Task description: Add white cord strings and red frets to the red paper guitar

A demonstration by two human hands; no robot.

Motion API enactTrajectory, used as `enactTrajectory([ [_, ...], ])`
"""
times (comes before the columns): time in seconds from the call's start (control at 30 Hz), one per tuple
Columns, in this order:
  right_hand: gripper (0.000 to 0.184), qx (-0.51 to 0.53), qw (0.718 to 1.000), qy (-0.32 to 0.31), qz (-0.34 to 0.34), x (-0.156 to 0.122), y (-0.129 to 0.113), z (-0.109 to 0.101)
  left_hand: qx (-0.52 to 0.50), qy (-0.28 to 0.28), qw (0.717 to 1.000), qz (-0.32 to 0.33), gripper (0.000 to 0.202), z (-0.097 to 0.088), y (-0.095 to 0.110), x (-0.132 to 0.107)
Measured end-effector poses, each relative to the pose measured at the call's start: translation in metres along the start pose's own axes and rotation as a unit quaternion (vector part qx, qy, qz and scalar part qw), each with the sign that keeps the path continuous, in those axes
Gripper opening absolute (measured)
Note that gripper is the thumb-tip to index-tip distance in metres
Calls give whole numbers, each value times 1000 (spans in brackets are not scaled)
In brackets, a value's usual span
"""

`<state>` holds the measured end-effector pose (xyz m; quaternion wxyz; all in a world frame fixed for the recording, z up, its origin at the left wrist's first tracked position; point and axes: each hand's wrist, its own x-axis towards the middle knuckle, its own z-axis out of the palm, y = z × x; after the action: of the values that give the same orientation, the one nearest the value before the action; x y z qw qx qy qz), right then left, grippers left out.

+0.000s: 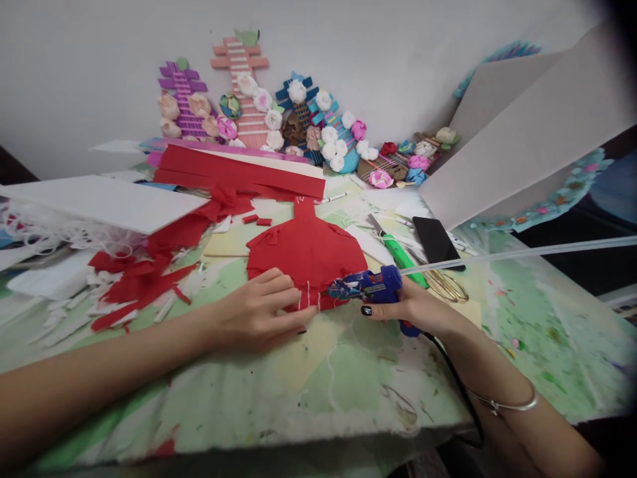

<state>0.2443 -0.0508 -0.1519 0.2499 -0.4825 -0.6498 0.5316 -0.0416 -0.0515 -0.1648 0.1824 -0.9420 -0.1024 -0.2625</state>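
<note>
A red foam cut-out shaped like a dress (306,249) lies flat on the green-patterned table (348,372). My left hand (261,312) rests on its lower edge, fingers curled and pressing the foam down beside thin white glue lines. My right hand (415,307) grips a blue hot glue gun (371,287), its nozzle pointing left at the hem of the dress. A long clear glue stick (522,253) sticks out of the gun's back to the right. The gun's black cord (460,392) runs down past my right wrist.
Red foam scraps (142,272) and white strips lie at the left. A red sheet (239,172) and white boards (94,199) lie behind. Foam flower decorations (279,119) lean on the wall. A black phone (436,240), green cutter (401,252) and scissors (448,284) lie right.
</note>
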Motion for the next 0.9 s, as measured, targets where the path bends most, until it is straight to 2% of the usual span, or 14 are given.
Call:
enactTrajectory([
  [0.17, 41, 9, 1000, -13, -5, 0, -2, 1, 13, -17, 999, -37, 25, 5, -2, 1],
  [0.4, 35, 8, 1000, -14, 21, 2, -1, 1, -7, -39, 999, -6, 26, 5, -2, 0],
  [0.6, 38, -5, 1000, -8, 17, 1, -4, 1, -17, -73, 996, -39, 29, 8, -2, -5],
  [0.9, 42, 34, 999, -23, 9, 3, 1, 2, -28, -76, 995, -50, 29, 8, -4, -5],
])
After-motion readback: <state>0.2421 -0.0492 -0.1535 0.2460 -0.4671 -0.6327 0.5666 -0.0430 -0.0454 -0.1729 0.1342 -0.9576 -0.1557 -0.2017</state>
